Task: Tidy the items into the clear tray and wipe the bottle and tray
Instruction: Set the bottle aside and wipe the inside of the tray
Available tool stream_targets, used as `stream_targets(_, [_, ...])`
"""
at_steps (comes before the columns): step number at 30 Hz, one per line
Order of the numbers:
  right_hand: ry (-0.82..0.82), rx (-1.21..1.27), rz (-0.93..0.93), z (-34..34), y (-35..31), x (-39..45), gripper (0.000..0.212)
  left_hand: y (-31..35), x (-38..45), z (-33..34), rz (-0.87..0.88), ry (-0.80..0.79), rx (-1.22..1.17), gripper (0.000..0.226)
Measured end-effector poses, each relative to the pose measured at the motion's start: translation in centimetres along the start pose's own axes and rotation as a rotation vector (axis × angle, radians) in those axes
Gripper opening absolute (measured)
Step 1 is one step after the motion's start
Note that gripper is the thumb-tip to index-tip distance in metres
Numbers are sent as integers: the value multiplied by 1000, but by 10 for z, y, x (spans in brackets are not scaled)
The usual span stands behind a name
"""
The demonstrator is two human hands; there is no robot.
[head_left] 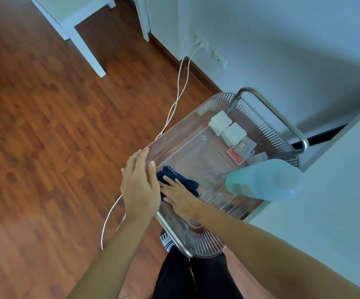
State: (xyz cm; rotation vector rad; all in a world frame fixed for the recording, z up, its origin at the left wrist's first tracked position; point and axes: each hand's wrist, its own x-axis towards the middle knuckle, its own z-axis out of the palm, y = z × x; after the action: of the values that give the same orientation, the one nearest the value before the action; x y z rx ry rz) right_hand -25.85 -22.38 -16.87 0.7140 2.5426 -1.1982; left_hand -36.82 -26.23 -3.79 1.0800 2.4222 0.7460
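Clear ribbed plastic is getting a wipe-down as a person leans over the tray [196, 117], which is sitting on a metal-framed stand [282, 117] beside a pale wall. The right hand [180, 197] is lying flat, fingers spread, pressing a dark blue cloth [185, 182] against the tray floor at its near-left corner. The left hand [139, 184] is gripping the tray's left rim, thumb hooked inside, apparently steadying it. Judging by this, the wiping of the tray is under way, with the tidying seemingly done: two white boxes [227, 128] and some small flat packets [242, 151] are resting at the far end, well apart from both hands. A pale blue bottle [265, 180] is standing at the tray's right side, near the right hand but not touching it; whether it has been wiped cannot be told. The next move probably calls for sweeping the cloth across the bare middle toward the far end, while keeping the rim held so the tray is not sliding on its stand. White cables [179, 91] are trailing across the wooden floor [45, 126].
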Motion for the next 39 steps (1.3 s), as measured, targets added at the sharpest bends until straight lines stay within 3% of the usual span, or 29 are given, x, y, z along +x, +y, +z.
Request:
stream_targets(3, [-2, 225, 121, -11, -4, -24, 39, 1, 1, 0, 3, -2, -11, 39])
stream_targets(5, [229, 364, 259, -19, -2, -43, 32, 1, 2, 0, 2, 2, -25, 39])
stream_targets(8, [702, 437, 462, -28, 6, -59, 30, -1, 3, 2, 12, 13, -30, 38])
stream_targets(9, [765, 406, 516, -30, 12, -56, 34, -2, 3, 3, 17, 17, -32, 38])
stream_targets(12, [552, 145, 731, -27, 29, -30, 50, -3, 3, 3, 17, 21, -42, 37])
stream_targets(14, [451, 25, 769, -25, 29, -8, 52, -3, 4, 4, 14, 26, -51, 37])
stream_targets(16, [410, -87, 608, -21, 26, 10, 53, -4, 5, 5, 11, 29, -49, 36])
stream_targets(20, [181, -203, 112, -2, 23, 13, 55, -7, 5, 5, 12, 27, -40, 36])
stream_targets(24, [-64, -96, -70, 10, 27, -14, 62, -5, 5, 3, 18, 16, -45, 36])
stream_targets(34, [-558, 17, 59, -11, 26, -70, 59, -5, 8, 2, -33, -5, -40, 37])
stream_targets(37, [-568, 68, 154, -36, 13, -74, 48, -4, 8, 2, -32, -6, -42, 38])
stream_targets(39, [-472, 156, 202, -52, 6, -74, 41, -3, 9, 2, -27, -2, -44, 37])
